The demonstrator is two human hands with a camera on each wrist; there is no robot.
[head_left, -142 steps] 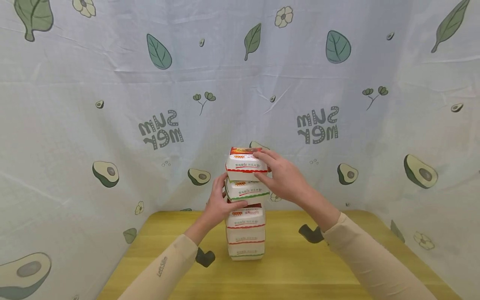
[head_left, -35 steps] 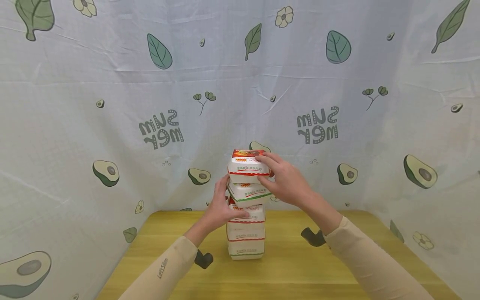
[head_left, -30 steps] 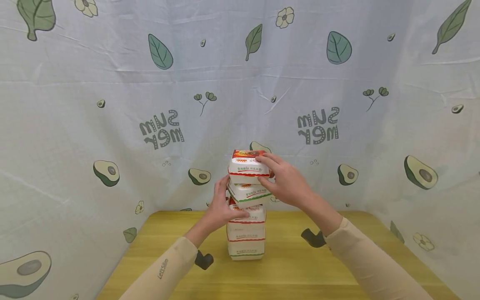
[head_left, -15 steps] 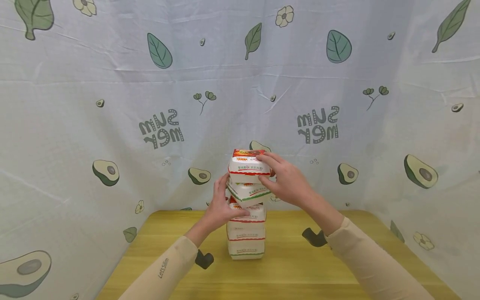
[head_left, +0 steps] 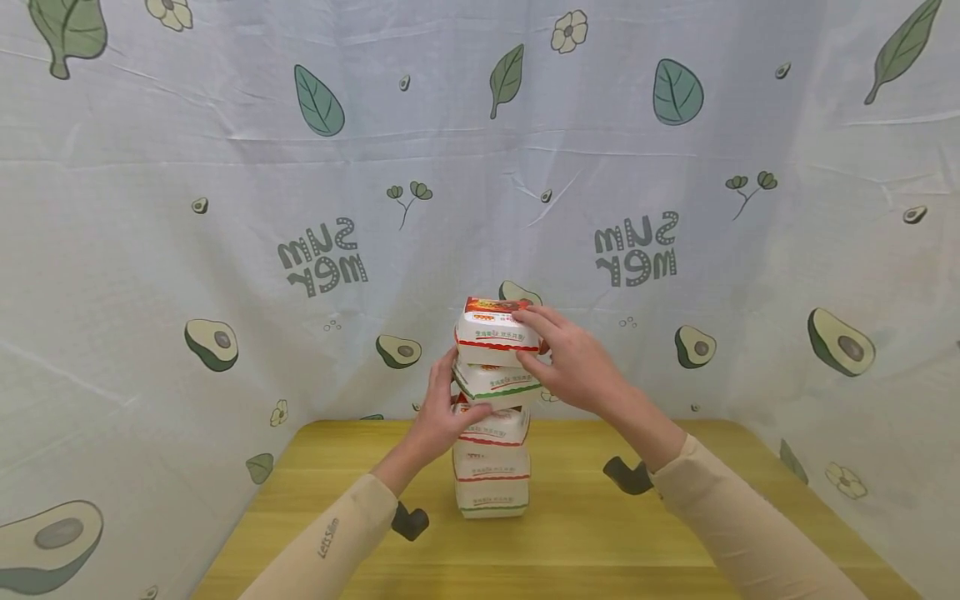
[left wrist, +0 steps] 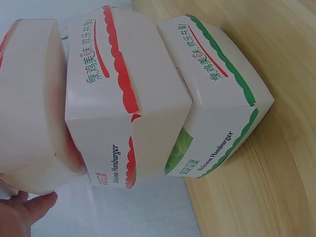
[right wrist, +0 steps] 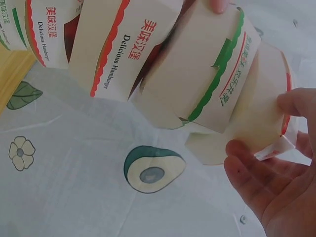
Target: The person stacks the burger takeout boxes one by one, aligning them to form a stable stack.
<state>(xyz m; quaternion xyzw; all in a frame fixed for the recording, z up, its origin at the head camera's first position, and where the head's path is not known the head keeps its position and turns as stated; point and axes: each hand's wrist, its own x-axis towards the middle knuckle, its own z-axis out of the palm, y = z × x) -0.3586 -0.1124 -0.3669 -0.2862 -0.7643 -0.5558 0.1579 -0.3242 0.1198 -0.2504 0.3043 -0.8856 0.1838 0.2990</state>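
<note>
Several white paper burger boxes stand in one stack on the table. My right hand (head_left: pixel 566 354) grips the red-trimmed top box (head_left: pixel 495 337) at its right side, with the thumb on the front. Below it, my left hand (head_left: pixel 435 417) holds the green-trimmed burger box (head_left: pixel 501 385) from the left, its thumb along the lower front edge. That box sits turned against those around it. A red-trimmed burger box (head_left: pixel 498 429) underneath is slightly turned too. Another red-trimmed box (left wrist: pixel 128 69) and a green-trimmed bottom box (left wrist: pixel 217 84) carry the stack.
The yellow wooden table (head_left: pixel 600 542) extends on both sides of the stack. A printed cloth (head_left: pixel 480 158) hangs behind and at both sides. A dark curved piece (head_left: pixel 410 522) shows by the left sleeve, and another dark piece (head_left: pixel 627 477) by the right sleeve.
The green-trimmed box held by my left hand has turned since the oldest frame. My left thumb dropped to the box beneath, then rose again. That lower red-trimmed box has just turned slightly.
</note>
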